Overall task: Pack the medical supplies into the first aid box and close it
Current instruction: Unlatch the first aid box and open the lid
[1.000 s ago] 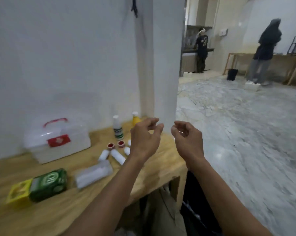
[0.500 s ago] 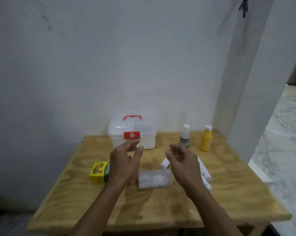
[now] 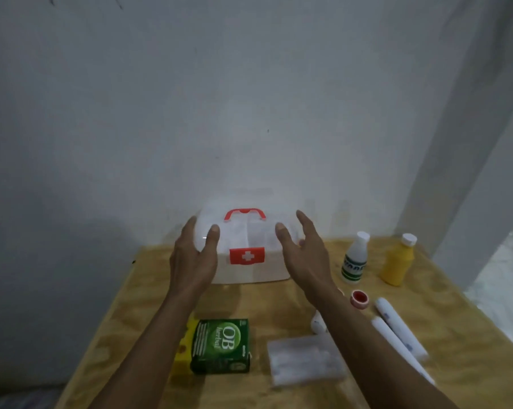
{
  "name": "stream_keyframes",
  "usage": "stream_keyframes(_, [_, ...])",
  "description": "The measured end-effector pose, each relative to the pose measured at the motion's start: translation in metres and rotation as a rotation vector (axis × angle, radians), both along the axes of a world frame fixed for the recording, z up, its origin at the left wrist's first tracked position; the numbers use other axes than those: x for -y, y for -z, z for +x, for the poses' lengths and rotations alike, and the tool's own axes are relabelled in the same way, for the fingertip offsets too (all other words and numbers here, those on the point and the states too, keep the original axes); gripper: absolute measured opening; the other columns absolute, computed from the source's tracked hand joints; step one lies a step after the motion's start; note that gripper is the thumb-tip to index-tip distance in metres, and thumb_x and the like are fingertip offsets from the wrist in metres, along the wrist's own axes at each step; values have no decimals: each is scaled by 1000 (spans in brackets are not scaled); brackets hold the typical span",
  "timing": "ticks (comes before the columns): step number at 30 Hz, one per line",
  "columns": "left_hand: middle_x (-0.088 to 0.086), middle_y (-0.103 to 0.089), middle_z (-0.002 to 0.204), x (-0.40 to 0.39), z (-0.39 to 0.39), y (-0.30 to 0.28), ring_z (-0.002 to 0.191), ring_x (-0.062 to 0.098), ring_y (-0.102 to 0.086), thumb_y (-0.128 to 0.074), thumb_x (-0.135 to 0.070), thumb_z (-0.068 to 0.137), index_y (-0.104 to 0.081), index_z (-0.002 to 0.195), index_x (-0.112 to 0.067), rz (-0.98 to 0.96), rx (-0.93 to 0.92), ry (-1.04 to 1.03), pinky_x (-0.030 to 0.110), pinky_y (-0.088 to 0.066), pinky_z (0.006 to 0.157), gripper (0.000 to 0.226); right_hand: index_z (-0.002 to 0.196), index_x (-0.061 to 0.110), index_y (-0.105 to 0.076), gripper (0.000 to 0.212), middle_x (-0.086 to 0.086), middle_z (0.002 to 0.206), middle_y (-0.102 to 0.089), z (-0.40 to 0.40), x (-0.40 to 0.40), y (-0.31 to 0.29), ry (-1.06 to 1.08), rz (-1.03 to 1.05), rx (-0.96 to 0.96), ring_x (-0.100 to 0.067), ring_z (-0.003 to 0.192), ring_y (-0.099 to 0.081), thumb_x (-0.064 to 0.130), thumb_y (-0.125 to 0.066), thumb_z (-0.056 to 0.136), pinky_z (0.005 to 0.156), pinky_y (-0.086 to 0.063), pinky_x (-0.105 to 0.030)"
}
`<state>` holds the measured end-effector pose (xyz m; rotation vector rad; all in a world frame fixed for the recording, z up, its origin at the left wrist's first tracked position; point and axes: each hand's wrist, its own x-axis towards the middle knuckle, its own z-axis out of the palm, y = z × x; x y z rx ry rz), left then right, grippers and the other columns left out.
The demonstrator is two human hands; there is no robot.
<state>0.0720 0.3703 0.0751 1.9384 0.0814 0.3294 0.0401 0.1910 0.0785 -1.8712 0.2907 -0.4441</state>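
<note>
Clearly, the first aid box point(image 3: 246, 249) must be opened before anything can be packed; it is seen at the centre of the frame, at the back of the wooden table point(image 3: 456, 314), lid down and red handle folded. The left hand point(image 3: 194, 255) and the right hand point(image 3: 304, 255) are held at either side of it, fingers straight and released, nothing grasped; whether the lid is touched cannot be told. The sides should be steadied evenly and the red cross latch released first. The green box point(image 3: 219, 346), white bottle point(image 3: 355, 258), yellow bottle point(image 3: 397, 261) and white tubes point(image 3: 397, 329), lower right, are best left undisturbed.
</note>
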Motion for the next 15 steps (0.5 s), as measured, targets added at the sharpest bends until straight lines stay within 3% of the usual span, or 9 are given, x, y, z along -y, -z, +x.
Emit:
stream_keyframes(5, [-3, -35, 154, -4, 13, 8, 133, 28, -42, -41, -58, 93, -26, 147, -41, -36, -63, 50, 52, -44, 104, 58, 148, 39, -32, 57, 8, 157, -31, 11, -5, 5, -22, 16, -6, -20, 141, -34, 54, -46, 96, 104, -32, -32])
stream_keyframes(15, [-1, -39, 151, 2, -14, 10, 129, 28, -46, -43, -55, 94, -28, 147, -41, -64, -75, 50, 52, -47, 101, 57, 147, 39, -34, 55, 9, 155, -35, -21, 0, 7, 4, 55, 7, -16, 140, -34, 48, -52, 96, 106, -31, -32])
